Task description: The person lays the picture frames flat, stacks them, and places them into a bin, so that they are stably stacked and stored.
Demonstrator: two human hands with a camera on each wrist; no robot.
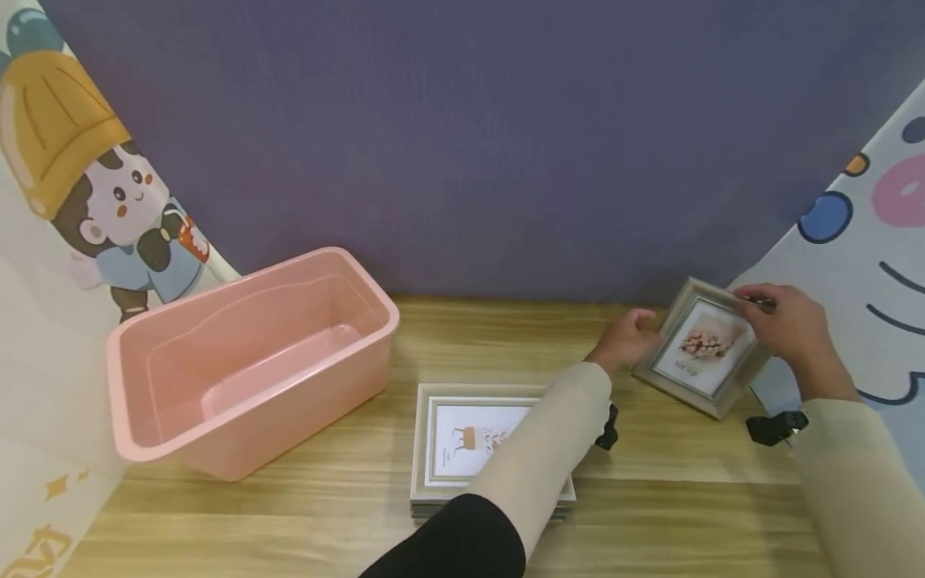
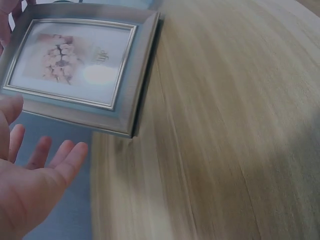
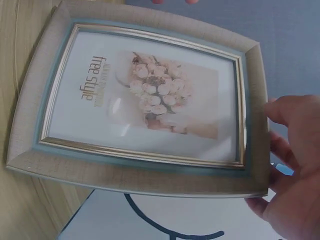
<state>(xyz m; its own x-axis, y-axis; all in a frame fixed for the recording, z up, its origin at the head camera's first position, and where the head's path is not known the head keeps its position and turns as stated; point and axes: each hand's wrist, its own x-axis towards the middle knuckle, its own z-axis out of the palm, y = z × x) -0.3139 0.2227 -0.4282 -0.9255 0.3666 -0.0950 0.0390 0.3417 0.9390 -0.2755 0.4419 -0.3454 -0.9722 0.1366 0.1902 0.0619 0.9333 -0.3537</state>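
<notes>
My right hand (image 1: 793,327) pinches the upper edge of a picture frame (image 1: 706,345), thumb on the front and fingers behind. The frame stands tilted at the right of the table, its lower edge right at the wood. A beige border with a blue-grey inner band surrounds a flower print lettered "free style", best seen in the right wrist view (image 3: 165,100). Just left of it, my left hand (image 1: 625,340) has its fingers spread and holds nothing. In the left wrist view, a gap shows between those fingertips (image 2: 75,155) and the frame's edge.
A pink plastic bin (image 1: 249,361) stands at the left with nothing inside. Several picture frames lie stacked (image 1: 470,441) at the front middle, partly covered by my left sleeve. A dark blue-grey panel (image 1: 462,144) closes off the back; printed cartoon sheets flank both sides.
</notes>
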